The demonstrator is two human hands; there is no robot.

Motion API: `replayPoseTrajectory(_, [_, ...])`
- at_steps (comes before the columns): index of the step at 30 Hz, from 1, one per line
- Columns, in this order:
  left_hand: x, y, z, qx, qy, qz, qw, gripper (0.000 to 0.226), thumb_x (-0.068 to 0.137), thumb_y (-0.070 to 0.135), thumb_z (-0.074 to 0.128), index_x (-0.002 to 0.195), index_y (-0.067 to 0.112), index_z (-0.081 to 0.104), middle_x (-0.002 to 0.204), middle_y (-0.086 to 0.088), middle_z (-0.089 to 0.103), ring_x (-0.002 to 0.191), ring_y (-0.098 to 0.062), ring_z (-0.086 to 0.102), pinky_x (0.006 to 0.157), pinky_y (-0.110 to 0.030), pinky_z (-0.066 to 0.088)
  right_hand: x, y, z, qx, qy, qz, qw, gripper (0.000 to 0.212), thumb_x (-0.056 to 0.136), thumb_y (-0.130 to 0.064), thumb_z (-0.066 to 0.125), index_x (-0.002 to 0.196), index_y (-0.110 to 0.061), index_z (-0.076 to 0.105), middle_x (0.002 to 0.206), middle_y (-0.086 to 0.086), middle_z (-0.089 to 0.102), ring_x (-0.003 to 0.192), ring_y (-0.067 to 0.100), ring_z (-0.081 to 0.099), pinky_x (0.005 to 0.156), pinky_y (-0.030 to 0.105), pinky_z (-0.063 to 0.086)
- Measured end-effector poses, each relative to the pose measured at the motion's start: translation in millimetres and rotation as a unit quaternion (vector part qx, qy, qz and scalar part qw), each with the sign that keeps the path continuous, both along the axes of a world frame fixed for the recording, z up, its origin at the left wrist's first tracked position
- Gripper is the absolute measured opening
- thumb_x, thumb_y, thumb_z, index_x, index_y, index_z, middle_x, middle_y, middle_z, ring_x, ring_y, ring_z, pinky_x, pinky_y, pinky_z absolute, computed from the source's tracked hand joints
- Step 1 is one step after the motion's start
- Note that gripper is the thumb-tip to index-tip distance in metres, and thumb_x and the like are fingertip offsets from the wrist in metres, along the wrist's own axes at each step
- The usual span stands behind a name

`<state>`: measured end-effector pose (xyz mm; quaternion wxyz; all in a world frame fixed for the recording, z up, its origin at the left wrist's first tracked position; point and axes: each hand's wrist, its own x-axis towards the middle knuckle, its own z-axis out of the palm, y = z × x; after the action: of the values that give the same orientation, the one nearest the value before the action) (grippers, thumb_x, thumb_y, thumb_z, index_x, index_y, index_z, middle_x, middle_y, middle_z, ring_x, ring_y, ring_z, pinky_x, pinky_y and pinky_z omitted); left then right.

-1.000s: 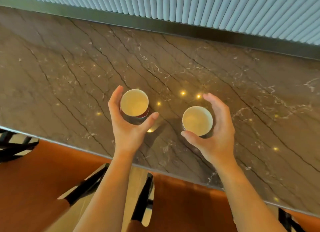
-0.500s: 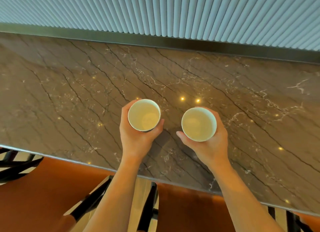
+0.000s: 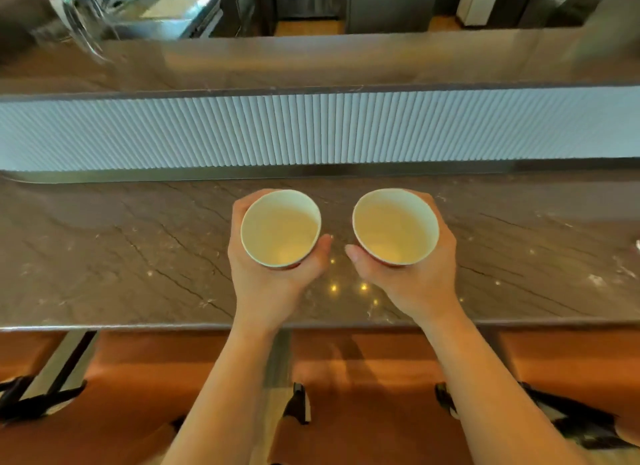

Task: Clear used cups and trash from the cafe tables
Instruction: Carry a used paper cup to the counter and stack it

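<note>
Cups sat one in each hand above a long marble counter (image 3: 104,249), whose brown veined top ran from the left edge of the view to the right. Behind its far edge rose a band of pale ribbed panelling (image 3: 311,128), with a second stone ledge (image 3: 311,62) above it. Orange seats (image 3: 363,378) with dark frames lined the near edge below.

The left hand (image 3: 266,277) was wrapped around the left cup (image 3: 280,227), its thumb pressed along the right side of the wall and its fingers curled round the far side. The right hand (image 3: 412,277) gripped the right cup (image 3: 394,225) in mirror fashion, thumb on the left side. Both paper cups were held upright and side by side but apart over the middle of the counter, their pale insides showing. Whether either cup touched the counter could not be told.
</note>
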<state>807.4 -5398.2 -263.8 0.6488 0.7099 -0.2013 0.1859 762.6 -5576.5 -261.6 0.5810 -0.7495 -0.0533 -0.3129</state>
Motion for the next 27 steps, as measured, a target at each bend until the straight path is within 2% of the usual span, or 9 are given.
replayPoseTrajectory(5, [-101.1,8.2,32.2,-0.017,-0.050,-0.072,0.996,0.066,0.074,0.031,0.083,0.127,0.020,0.046,0.118,-0.006,0.058,0.110,-0.014,0.061,0.093,-0.022,0.050,-123.9,11.3,37.8,-0.027,-0.043,-0.059,0.997,0.065,0.070,-0.037,0.085,0.123,-0.034,0.048,0.116,-0.038,0.060,0.113,-0.007,0.061,0.090,0.008,0.049])
replayPoseTrajectory(7, [-136.7,10.2,39.9,-0.023,-0.056,-0.097,0.993,0.066,0.074,0.032,0.083,0.128,0.018,0.046,0.119,-0.008,0.058,0.111,-0.015,0.061,0.094,-0.024,0.050,-170.6,17.1,48.8,-0.033,-0.045,-0.078,0.995,0.064,0.070,-0.036,0.085,0.122,-0.035,0.048,0.114,-0.040,0.060,0.112,-0.008,0.060,0.090,0.007,0.048])
replayPoseTrajectory(10, [-183.4,6.1,55.0,-0.031,-0.073,-0.131,0.988,0.065,0.076,0.033,0.082,0.128,0.025,0.045,0.121,-0.006,0.058,0.115,-0.017,0.060,0.097,-0.029,0.051,-230.0,22.6,66.7,-0.030,-0.046,-0.103,0.993,0.061,0.070,-0.037,0.085,0.120,-0.035,0.050,0.112,-0.037,0.062,0.110,-0.007,0.061,0.091,0.009,0.049])
replayPoseTrajectory(13, [-224.3,-4.4,69.5,-0.035,-0.097,-0.150,0.983,0.063,0.076,0.032,0.082,0.126,0.029,0.043,0.119,0.005,0.057,0.113,-0.005,0.060,0.096,-0.020,0.049,-275.2,17.7,84.9,-0.027,-0.063,-0.133,0.989,0.061,0.069,-0.037,0.085,0.119,-0.033,0.051,0.110,-0.029,0.064,0.109,-0.005,0.063,0.091,0.011,0.050])
replayPoseTrajectory(17, [-270.0,-25.7,84.7,-0.026,-0.125,-0.166,0.978,0.063,0.076,0.028,0.082,0.125,0.030,0.043,0.117,0.010,0.055,0.113,0.004,0.059,0.094,-0.011,0.046,-322.4,1.0,97.7,-0.030,-0.085,-0.157,0.983,0.062,0.070,-0.038,0.085,0.121,-0.033,0.050,0.112,-0.039,0.062,0.111,-0.007,0.062,0.091,0.010,0.050])
replayPoseTrajectory(23, [-334.0,-97.6,95.4,0.000,-0.121,-0.194,0.973,0.064,0.075,0.035,0.081,0.126,0.032,0.042,0.119,0.015,0.054,0.114,0.011,0.055,0.094,-0.006,0.044,-403.2,-60.6,97.8,-0.021,-0.104,-0.211,0.972,0.063,0.071,-0.037,0.085,0.122,-0.037,0.048,0.112,-0.027,0.063,0.112,-0.004,0.062,0.093,0.011,0.051])
replayPoseTrajectory(25, [-361.7,-138.2,96.8,-0.004,-0.125,-0.211,0.969,0.063,0.075,0.035,0.080,0.126,0.025,0.044,0.119,0.013,0.054,0.114,0.010,0.055,0.094,-0.007,0.045,-438.0,-95.3,98.6,-0.025,-0.106,-0.223,0.969,0.062,0.072,-0.034,0.085,0.122,-0.035,0.048,0.112,-0.029,0.063,0.111,-0.004,0.063,0.092,0.011,0.051])
replayPoseTrajectory(27, [-391.3,-183.6,95.9,-0.012,-0.129,-0.232,0.964,0.065,0.076,0.032,0.081,0.126,0.013,0.045,0.118,0.009,0.054,0.115,0.005,0.056,0.094,-0.009,0.046,-476.2,-137.3,97.9,-0.021,-0.104,-0.237,0.966,0.061,0.072,-0.033,0.085,0.122,-0.025,0.051,0.113,-0.022,0.064,0.109,0.000,0.065,0.091,0.014,0.052])
